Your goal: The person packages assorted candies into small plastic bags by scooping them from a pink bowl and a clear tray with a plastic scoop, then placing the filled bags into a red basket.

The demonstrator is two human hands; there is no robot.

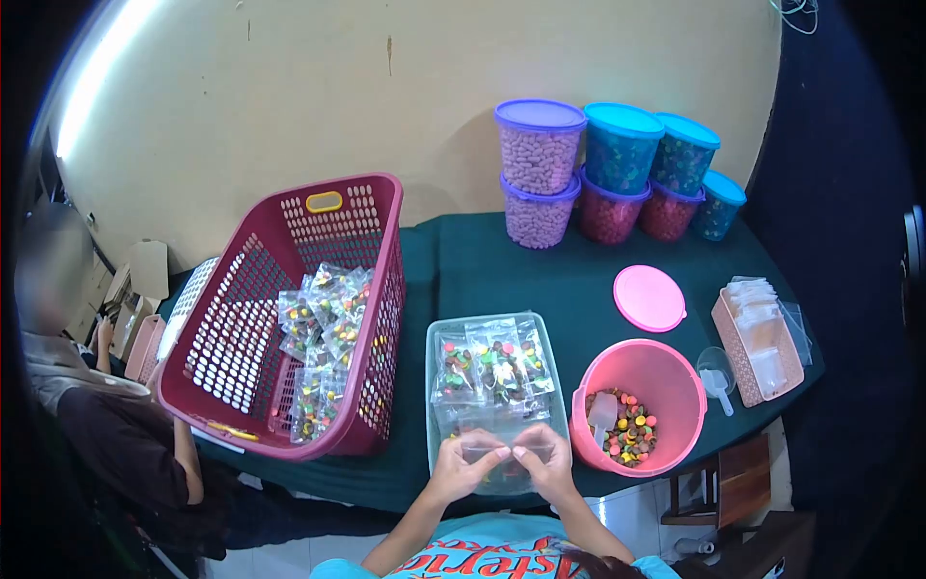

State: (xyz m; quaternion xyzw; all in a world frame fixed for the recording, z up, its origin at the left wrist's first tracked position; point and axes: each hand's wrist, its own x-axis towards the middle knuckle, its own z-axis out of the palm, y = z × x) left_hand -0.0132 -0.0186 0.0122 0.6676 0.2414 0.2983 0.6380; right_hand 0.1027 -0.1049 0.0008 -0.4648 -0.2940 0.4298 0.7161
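Pink round plastic bucket (666, 376) stands at two o'clock, presumably for easy reach; left hand (457, 470) and right hand (545, 467) pinch a clear plastic bag (505, 475) by its edge, seemingly for control.

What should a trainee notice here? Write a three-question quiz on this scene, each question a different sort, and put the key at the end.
1. True or false: the left hand and right hand both hold a clear bag.
2. Where does the pink lid lie: (a) on the pink bucket, (b) on the green cloth?
3. How many lidded tubs are visible?

Key: 1. True. 2. b. 3. Seven.
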